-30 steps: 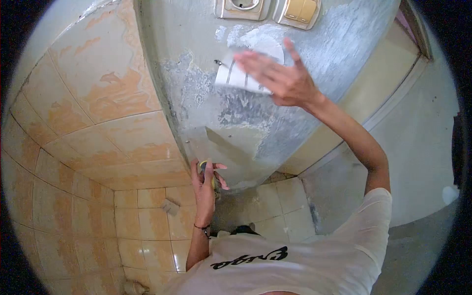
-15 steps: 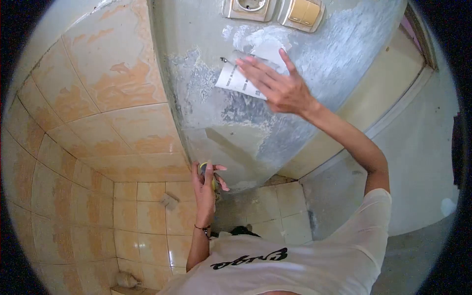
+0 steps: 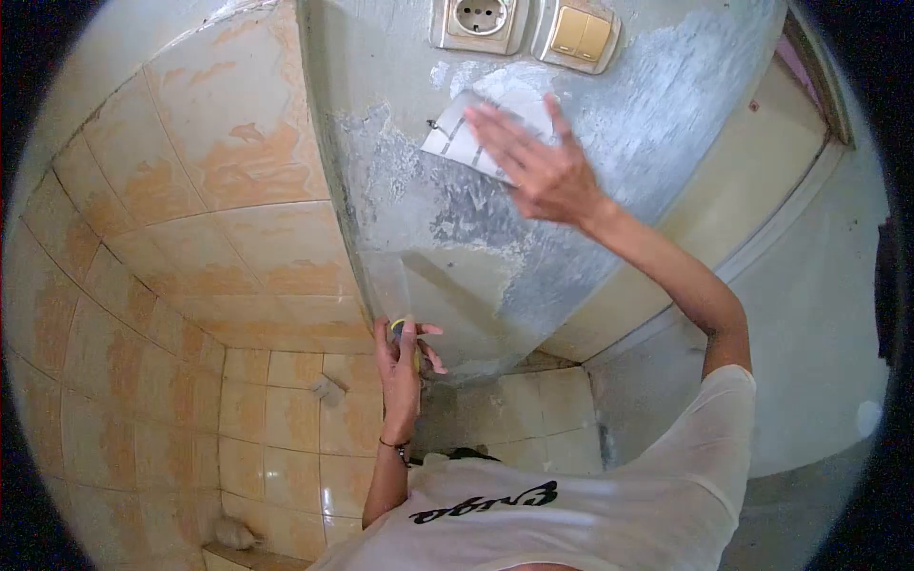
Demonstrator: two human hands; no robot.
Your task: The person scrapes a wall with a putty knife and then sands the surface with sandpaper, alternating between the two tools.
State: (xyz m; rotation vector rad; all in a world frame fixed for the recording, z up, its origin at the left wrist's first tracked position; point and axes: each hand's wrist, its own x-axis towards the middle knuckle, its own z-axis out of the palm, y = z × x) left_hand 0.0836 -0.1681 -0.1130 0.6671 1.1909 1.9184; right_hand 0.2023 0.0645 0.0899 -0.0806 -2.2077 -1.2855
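My right hand point(image 3: 547, 171) lies with outstretched fingers over a sheet of sandpaper point(image 3: 452, 141), pressing it to the patchy wall point(image 3: 476, 205). The sheet's pale printed back faces me, and motion blurs both the fingers and the print. Whitish filler point(image 3: 519, 81) shows on the wall just above the sheet. Lower down, near the tiled corner, my left hand point(image 3: 400, 357) is curled around a tool with a yellow-and-dark handle point(image 3: 397, 328). My fingers cover most of it, and a pale flat shape above it may be its blade.
A wall socket point(image 3: 479, 17) and a double light switch point(image 3: 581, 36) sit above my right hand. Glossy tiles point(image 3: 238, 152) cover the left wall. A door panel point(image 3: 705, 209) stands to the right. A small pale block point(image 3: 328, 389) rests on the tiles below.
The sandpaper and my right fingers have shifted slightly, and the fingers are more blurred. The view has tilted a little, showing more of the socket. My left hand keeps its hold.
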